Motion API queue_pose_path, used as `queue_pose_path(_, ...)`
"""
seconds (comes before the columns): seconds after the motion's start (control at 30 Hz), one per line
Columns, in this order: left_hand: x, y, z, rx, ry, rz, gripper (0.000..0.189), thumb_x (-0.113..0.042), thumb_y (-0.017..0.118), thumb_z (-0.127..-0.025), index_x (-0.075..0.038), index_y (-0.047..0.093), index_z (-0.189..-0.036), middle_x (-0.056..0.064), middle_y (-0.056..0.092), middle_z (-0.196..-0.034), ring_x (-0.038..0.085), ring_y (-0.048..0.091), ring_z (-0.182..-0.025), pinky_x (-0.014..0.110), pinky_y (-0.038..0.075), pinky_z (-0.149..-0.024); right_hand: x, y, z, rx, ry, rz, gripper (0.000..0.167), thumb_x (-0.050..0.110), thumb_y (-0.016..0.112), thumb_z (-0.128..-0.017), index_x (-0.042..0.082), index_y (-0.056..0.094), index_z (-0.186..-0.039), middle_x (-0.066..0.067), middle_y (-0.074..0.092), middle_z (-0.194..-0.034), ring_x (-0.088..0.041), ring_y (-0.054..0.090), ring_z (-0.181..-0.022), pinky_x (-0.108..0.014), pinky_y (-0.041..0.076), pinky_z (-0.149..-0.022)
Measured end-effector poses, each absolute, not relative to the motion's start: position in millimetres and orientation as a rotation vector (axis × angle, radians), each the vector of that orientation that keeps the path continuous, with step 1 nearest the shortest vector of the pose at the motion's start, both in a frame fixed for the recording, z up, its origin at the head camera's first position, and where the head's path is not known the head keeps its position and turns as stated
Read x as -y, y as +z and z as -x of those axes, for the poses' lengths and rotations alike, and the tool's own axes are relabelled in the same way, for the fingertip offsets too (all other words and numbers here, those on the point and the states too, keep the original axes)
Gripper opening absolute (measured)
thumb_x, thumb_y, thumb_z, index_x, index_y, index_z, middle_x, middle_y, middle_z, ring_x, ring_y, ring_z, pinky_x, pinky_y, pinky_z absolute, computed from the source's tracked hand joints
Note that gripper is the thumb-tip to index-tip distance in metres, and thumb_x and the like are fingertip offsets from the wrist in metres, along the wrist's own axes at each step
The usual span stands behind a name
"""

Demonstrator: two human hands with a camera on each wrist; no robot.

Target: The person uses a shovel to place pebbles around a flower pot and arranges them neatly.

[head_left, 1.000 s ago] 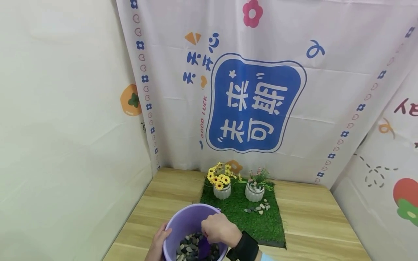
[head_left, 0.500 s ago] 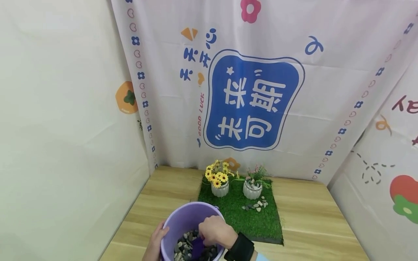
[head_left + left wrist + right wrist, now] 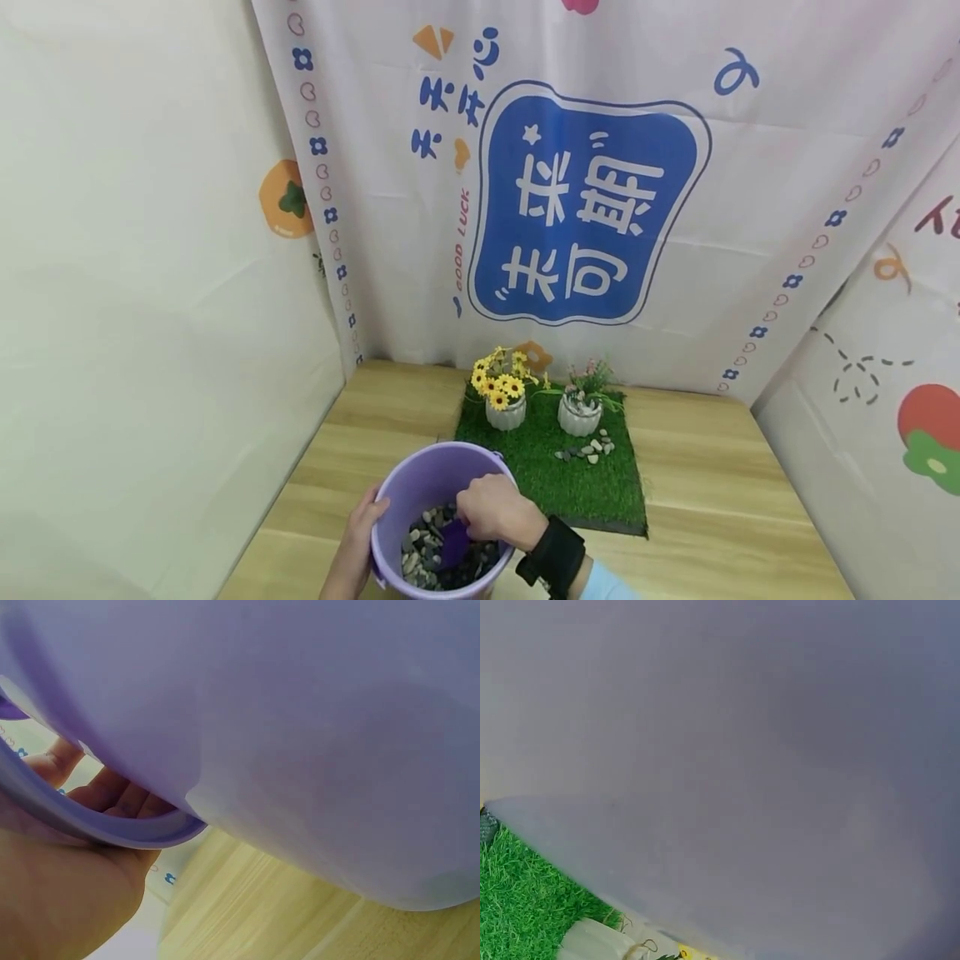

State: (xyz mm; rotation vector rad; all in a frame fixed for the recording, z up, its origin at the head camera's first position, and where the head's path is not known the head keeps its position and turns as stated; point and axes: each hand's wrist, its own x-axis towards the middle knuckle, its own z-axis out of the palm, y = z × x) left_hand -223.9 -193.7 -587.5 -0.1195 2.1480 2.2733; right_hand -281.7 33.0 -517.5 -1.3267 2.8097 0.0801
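A lilac bucket point(image 3: 423, 479) stands tilted toward me in the head view, with grey, black and pale pebbles point(image 3: 417, 552) in its bottom. My left hand point(image 3: 362, 525) grips its left side, thumb over the rim. In the left wrist view that hand's fingers point(image 3: 101, 791) lie against the outer wall, behind the hanging bucket handle point(image 3: 124, 831). Inside the bucket, my right hand point(image 3: 497, 510) holds a dark purple scoop point(image 3: 453, 542) down among the pebbles. Its grip is mostly covered by my fist. The right wrist view is filled by the bucket wall point(image 3: 727, 750).
Behind the bucket, a green turf mat point(image 3: 577, 504) lies on the wooden table point(image 3: 712, 483). On it stand a pot of yellow flowers point(image 3: 506, 414), a pot of pink flowers point(image 3: 579, 417) and a short row of pebbles point(image 3: 594, 447). Printed cloth point(image 3: 405, 275) hangs behind.
The scoop has shifted a little left within the bucket, with the right hand. The left hand keeps its hold on the rim. The head view has tilted slightly down.
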Motion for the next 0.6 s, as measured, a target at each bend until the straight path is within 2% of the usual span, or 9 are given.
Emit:
queue_pose_path(0.2, 191.8, -584.8, 228.8, -2.161, 2.290, 0.083, 0.052, -0.027, 0.036, -0.103, 0.003, 0.036, -0.146, 0.031, 0.044, -0.141, 0.026, 0.059, -0.112, 0.037, 0.051, -0.091, -32.8, -514.0, 285.9, -2.808, 0.063, 1.347, 0.036, 0.019, 0.079, -0.071, 0.024, 0.050, -0.050, 0.015, 0.040, -0.047, -0.005, 0.034, -0.044, -0.022, 0.028, -0.045)
queue_pose_path(0.37, 193.2, -584.9, 226.4, -2.150, 2.293, 0.111, 0.052, -0.026, 0.036, -0.103, 0.002, 0.035, -0.147, 0.031, 0.045, -0.141, 0.027, 0.059, -0.111, 0.037, 0.051, -0.090, -29.6, -515.3, 286.3, -2.777, -0.005, 1.382, 0.035, 0.020, 0.079, -0.071, 0.025, 0.050, -0.051, 0.016, 0.040, -0.049, -0.004, 0.034, -0.045, -0.021, 0.028, -0.046)
queue_pose_path(0.6, 194.8, -585.9, 226.4, -2.149, 2.260, 0.088, 0.053, -0.028, 0.035, -0.103, 0.001, 0.034, -0.147, 0.030, 0.043, -0.143, 0.031, 0.056, -0.116, 0.039, 0.049, -0.092, -28.5, -521.4, 290.3, -2.774, -0.099, 1.431, 0.047, 0.017, 0.077, -0.071, 0.024, 0.035, -0.052, 0.013, 0.020, -0.052, -0.007, 0.018, -0.050, -0.021, 0.016, -0.047)
